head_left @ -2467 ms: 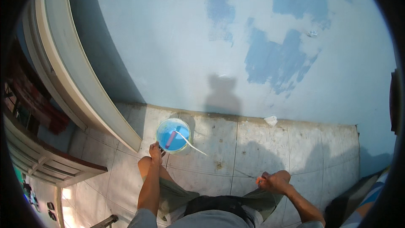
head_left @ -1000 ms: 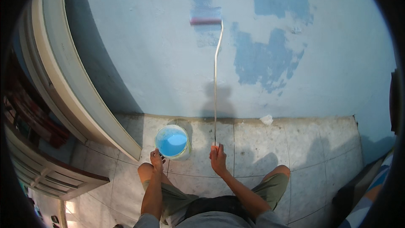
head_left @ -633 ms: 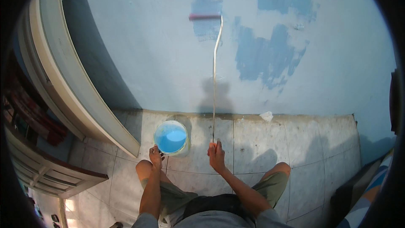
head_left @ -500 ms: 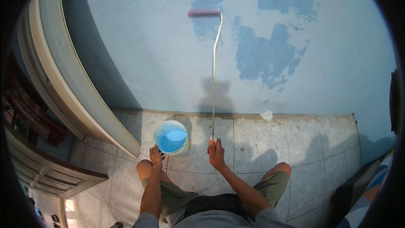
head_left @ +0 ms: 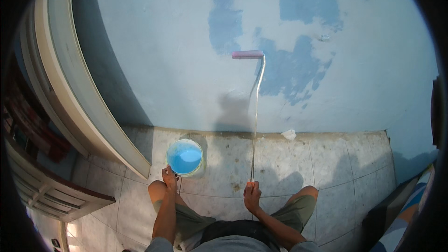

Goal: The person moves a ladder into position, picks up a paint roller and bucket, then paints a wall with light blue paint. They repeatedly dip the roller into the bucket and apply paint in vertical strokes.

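A: What does the right hand [head_left: 252, 195] hold?

B: It is closed around the bottom end of a long-handled paint roller [head_left: 254, 112]. The handle is a thin, pale metal rod rising toward twelve o'clock from the hand, with a bend near the top. The roller sleeve [head_left: 248, 54] is a short pinkish-purple cylinder lying level and pressed against the light blue wall [head_left: 163, 56], at the edge of the darker blue patches [head_left: 289, 65].

A: And the left hand [head_left: 169, 177]?

B: It rests just beside the small round bucket [head_left: 185, 157], at the bucket's seven o'clock, fingers curled at its rim. Whether it truly grips the rim cannot be told. The bucket stands on the tiled floor [head_left: 326, 158] close to the wall's foot and holds bright blue paint.

A: Anything else nearby?

B: A small white scrap [head_left: 289, 134] lies at the wall's base, at two o'clock from the right hand. A pale door frame [head_left: 79, 93] curves at ten o'clock.
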{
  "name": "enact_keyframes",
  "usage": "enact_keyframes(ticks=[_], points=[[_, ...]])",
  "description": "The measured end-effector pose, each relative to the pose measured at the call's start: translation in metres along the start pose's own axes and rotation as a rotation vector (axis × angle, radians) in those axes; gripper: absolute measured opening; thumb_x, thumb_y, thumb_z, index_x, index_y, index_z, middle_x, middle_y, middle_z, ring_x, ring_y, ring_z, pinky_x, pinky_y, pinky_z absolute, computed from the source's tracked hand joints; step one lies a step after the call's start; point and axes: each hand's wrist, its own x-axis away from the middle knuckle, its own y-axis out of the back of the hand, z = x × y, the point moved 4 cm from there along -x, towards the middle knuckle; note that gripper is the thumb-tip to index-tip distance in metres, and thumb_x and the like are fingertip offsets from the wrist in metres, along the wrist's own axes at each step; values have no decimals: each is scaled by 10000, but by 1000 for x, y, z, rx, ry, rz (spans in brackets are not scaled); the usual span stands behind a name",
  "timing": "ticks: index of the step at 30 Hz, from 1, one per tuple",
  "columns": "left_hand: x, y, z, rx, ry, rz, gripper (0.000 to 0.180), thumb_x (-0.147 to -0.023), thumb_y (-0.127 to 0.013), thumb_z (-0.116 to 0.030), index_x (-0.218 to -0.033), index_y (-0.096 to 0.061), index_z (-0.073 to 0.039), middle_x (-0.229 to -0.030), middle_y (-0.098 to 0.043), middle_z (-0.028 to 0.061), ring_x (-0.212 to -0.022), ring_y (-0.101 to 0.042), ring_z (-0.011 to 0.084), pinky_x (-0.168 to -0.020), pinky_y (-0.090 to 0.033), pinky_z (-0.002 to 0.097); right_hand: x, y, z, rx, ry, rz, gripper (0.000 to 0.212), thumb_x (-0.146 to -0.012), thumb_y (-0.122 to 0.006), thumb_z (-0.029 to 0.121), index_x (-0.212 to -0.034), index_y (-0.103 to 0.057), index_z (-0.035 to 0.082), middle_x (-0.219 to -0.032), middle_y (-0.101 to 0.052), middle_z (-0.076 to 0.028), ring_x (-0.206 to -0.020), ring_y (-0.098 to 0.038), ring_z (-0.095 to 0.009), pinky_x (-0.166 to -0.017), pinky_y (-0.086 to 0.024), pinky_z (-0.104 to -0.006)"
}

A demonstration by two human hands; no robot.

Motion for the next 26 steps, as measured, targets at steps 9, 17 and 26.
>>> enact_keyframes(ticks=[9,17,26], points=[[-7,1,8,-44,-27,19,362,-889,-439,-447,-941,-441,-89,-804,-529,55,-661,-540,175,-496,-457,322,-80,8,58,-218,57,11,293,-941,-378,282,-802,-395,25,-509,-430,-31,-426,-425,-114,-414,-363,-267],[-11,4,11,-24,-18,3,366,-892,-437,-447,-927,-444,-82,-787,-526,54,-642,-532,163,-483,-452,309,-125,-9,107,-275,165,64,273,-942,-369,279,-833,-400,31,-509,-431,-39,-428,-435,-115,-410,-353,-269],[-13,5,14,-33,-66,36,354,-891,-443,-441,-949,-439,-91,-805,-528,63,-641,-541,177,-468,-464,315,-115,-11,97,-318,45,103,328,-912,-430,345,-882,-421,19,-562,-491,-57,-475,-500,-146,-445,-397,-290]])
